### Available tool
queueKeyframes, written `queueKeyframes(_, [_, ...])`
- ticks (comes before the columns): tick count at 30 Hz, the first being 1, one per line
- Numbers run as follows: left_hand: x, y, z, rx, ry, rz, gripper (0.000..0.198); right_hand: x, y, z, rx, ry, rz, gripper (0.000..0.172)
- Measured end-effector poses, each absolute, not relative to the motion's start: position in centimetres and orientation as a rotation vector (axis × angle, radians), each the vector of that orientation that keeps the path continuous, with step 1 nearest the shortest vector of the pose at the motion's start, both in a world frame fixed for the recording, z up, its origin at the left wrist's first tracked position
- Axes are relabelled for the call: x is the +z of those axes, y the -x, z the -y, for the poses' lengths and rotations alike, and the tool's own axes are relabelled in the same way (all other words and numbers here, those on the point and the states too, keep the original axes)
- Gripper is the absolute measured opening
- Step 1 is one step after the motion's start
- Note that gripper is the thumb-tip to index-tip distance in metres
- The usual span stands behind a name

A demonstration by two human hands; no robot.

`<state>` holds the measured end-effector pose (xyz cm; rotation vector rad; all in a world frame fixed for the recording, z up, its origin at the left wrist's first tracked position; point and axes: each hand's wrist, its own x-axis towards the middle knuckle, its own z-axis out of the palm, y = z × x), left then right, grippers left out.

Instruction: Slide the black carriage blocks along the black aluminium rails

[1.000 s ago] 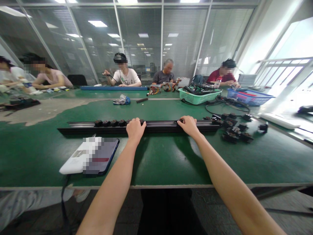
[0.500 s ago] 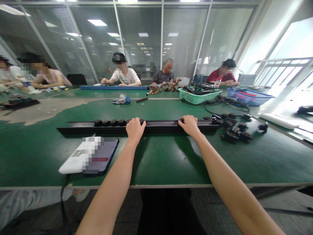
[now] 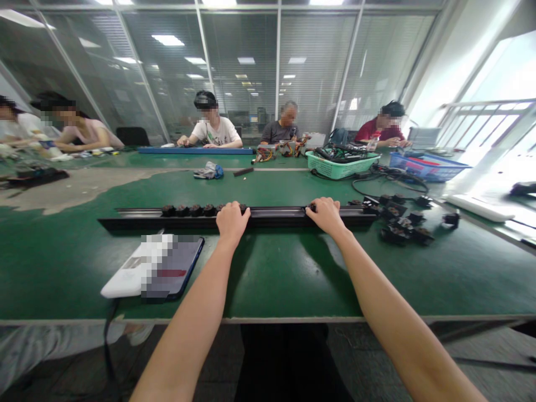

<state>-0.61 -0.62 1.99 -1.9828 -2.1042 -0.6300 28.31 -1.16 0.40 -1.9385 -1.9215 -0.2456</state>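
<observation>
Head view: your left hand and right hand rest on a long black metal rail, which lies crosswise on the smooth green worktop. Your bare forearms reach forward and slightly inward, wrists gently arched, with the hands well apart. Both grips are curled down over the rail, fingers bunched together; you cannot tell whether either one pinches anything. A row of squat, dark round parts sits along the rail, just beside your left hand. Past the rail's right end, a cluster of black blocky parts lies loose on the worktop. Near your left forearm lies a flat white-and-navy object, too pixelated to identify. Farther off, a mint-green plastic basket holds tangled black cables.
</observation>
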Motion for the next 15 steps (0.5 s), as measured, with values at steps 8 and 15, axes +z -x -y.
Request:
queueKeyframes(8, [2.08, 0.59, 0.68, -0.623, 1.980, 2.111, 0.039, 0.63, -28.66, 1.43, -0.181, 1.975, 1.901, 0.044])
queueKeyframes(15, [2.04, 0.63, 0.72, -0.642, 1.986, 2.109, 0.039, 0.46, -28.75, 1.29, -0.142, 1.998, 1.864, 0.043])
